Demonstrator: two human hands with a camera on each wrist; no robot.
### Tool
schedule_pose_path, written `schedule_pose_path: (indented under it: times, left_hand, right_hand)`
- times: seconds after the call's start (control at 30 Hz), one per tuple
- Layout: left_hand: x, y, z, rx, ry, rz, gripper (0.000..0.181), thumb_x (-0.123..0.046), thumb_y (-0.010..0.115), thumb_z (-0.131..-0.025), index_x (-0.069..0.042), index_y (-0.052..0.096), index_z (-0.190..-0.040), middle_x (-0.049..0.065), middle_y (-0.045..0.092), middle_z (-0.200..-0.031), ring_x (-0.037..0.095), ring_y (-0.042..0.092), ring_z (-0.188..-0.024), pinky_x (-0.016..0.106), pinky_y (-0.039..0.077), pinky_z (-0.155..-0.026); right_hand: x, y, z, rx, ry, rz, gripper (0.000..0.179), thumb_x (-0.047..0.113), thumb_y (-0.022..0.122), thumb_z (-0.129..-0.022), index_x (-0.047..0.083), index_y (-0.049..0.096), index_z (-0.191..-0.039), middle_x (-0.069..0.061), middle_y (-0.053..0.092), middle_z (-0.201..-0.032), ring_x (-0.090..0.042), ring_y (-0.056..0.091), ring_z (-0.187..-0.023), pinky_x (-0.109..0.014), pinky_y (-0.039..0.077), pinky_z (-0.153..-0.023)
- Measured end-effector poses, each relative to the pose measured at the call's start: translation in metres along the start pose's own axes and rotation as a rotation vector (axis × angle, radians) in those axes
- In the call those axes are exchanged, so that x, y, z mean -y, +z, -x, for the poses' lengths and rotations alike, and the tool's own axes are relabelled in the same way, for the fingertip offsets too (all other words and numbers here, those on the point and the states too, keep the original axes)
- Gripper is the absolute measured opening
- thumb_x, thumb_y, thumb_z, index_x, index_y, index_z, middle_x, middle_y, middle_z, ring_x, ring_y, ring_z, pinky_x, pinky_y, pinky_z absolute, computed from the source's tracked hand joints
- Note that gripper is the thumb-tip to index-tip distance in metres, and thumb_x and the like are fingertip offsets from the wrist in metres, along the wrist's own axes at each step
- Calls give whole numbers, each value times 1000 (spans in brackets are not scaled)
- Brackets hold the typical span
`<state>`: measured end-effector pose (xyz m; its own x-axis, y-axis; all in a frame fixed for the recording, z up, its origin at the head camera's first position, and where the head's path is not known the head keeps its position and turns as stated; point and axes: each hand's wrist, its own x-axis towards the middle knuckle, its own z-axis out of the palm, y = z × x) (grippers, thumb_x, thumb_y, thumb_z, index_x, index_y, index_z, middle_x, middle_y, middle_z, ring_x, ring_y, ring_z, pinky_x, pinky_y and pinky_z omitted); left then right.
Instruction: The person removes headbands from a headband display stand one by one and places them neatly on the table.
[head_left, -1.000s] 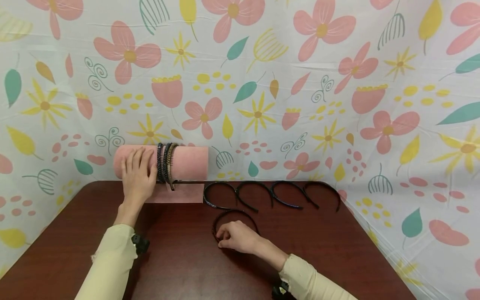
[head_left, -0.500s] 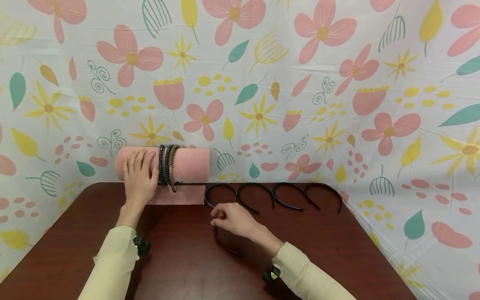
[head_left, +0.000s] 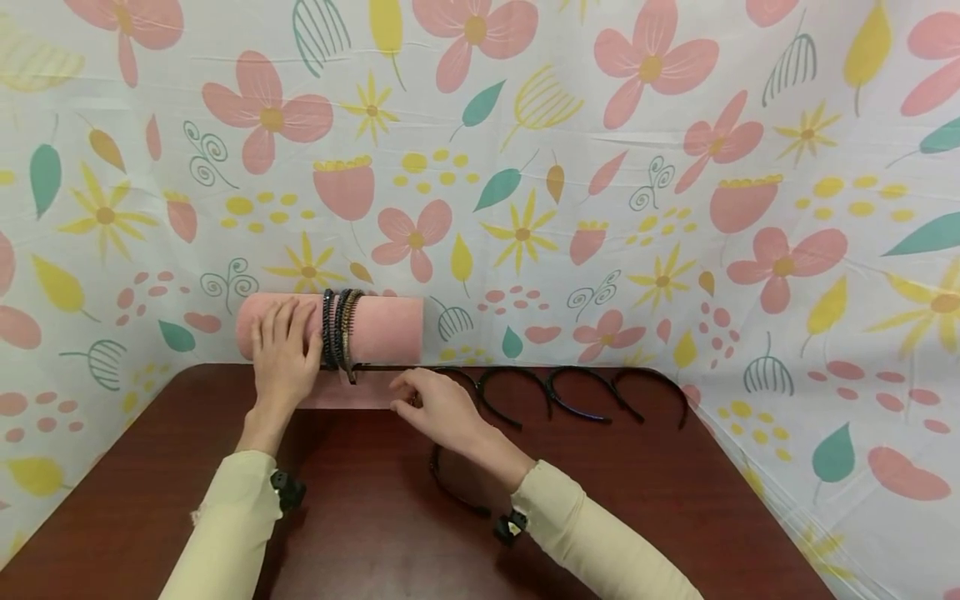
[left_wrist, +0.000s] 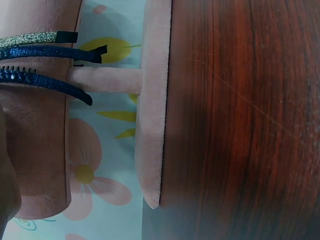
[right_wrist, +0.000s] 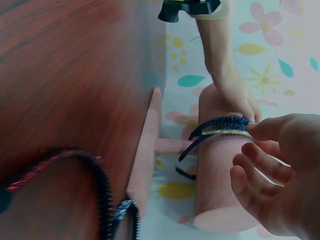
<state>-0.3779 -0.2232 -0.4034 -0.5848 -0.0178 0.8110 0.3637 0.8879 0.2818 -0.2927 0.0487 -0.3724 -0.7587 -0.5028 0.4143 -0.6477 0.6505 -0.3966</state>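
A pink velvety headband stand (head_left: 386, 330) lies across the back left of the table, a horizontal roll on a post and flat base (left_wrist: 152, 110). Several glittery headbands (head_left: 347, 329), blue, dark and gold, ring its middle. My left hand (head_left: 285, 354) grips the roll's left part, fingers laid over its top. My right hand (head_left: 438, 408) hovers in front of the base's right end, fingers loosely curled, with nothing between them. Below it a dark headband with red glitter (right_wrist: 104, 187) lies on the table, partly hidden by the hand in the head view.
A row of several dark headbands (head_left: 585, 412) lies along the table's back edge, right of the stand; my right hand partly covers the leftmost. Behind the brown table (head_left: 360, 508) hangs a white cloth with flowers (head_left: 517, 233).
My right hand has left the front headband and moved up and left toward the stand. That headband ends up a little lower. The left hand keeps its place on the roll.
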Motion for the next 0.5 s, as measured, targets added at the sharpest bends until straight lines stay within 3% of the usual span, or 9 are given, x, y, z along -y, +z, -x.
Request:
schedule_pose_path:
  times: [0.2,0.5]
  left_hand:
    - [-1,-1,-1,1,-2,1,45,-33,43,-102,-14,47,-142,13,38,-153,35,27,-145,57,6,-122]
    - [-4,-2,0,4,-10,13,44,-32,43,-102,-14,47,-142,14,39,-153,36,26,-145,57,6,-122]
  right_hand:
    - [13,-5,-18,-76,-69,70,21,26,69,-93,19,68,-112,8,67,-93,-4,61,-79,-16,49,-68]
    - [19,-9,-43,-135,-135,133,18,25,73,-90,13,70,-103,1,66,-96,-14,56,-91,-26,48,-81]
